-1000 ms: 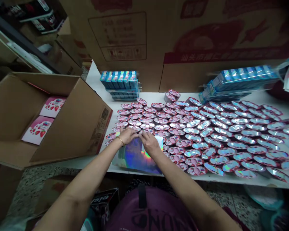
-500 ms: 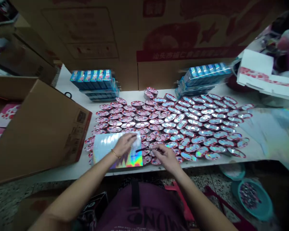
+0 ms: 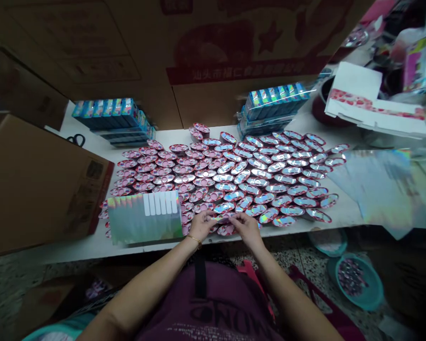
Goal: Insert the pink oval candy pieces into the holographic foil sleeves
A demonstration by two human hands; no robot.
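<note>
Many oval pink-and-red containers [image 3: 204,174] stand packed together on the white table; those on the right have shiny silvery strips on top. At the front edge, my left hand [image 3: 202,224] and my right hand [image 3: 246,228] pinch opposite ends of a small thin strip [image 3: 223,218] above one container. A shiny sticker sheet [image 3: 145,222] lies over containers at the front left, beside my left hand, with several pale blank slots at its upper right.
An open cardboard box [image 3: 42,184] stands at left, a large carton [image 3: 206,104] behind. Wrapped blue packs [image 3: 108,116] stand at the back. More shiny sheets [image 3: 386,184] lie right. Teal basins [image 3: 372,289] sit on the floor.
My left hand has moved right, off the sticker sheet, to meet my right hand at a strip. The camera view has shifted right, so the table's things appear farther left.
</note>
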